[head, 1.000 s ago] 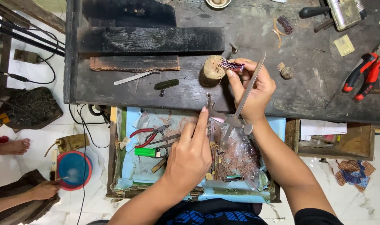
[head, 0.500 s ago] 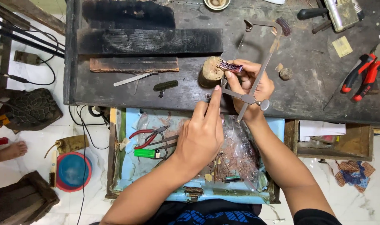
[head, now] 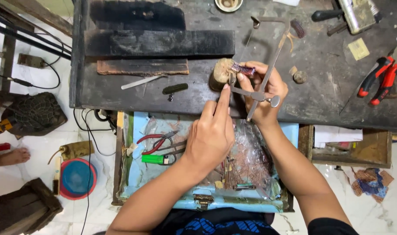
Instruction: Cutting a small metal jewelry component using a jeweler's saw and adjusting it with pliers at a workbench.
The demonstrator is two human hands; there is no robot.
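Observation:
My right hand (head: 263, 93) grips a small metal frame saw (head: 268, 56), its frame reaching up over the dark workbench (head: 294, 100). The same fingers pinch a small purple-and-silver coiled piece (head: 243, 68) against a round wooden block (head: 222, 72). My left hand (head: 211, 132) comes up from below, its index finger stretched out and touching the saw near the block. It holds nothing that I can make out.
An open blue drawer (head: 137, 174) under the bench holds red-handled pliers (head: 155, 141), a green lighter (head: 152, 159) and clear plastic with metal bits. Red-handled pliers (head: 379, 78) lie at the right. Black slabs (head: 159, 42) lie at the back. A person's foot (head: 11, 156) is at the left.
The saw swung upward from a low slant to stand over the bench. My left hand rose from the drawer to the block. A person's hand at lower left left the view.

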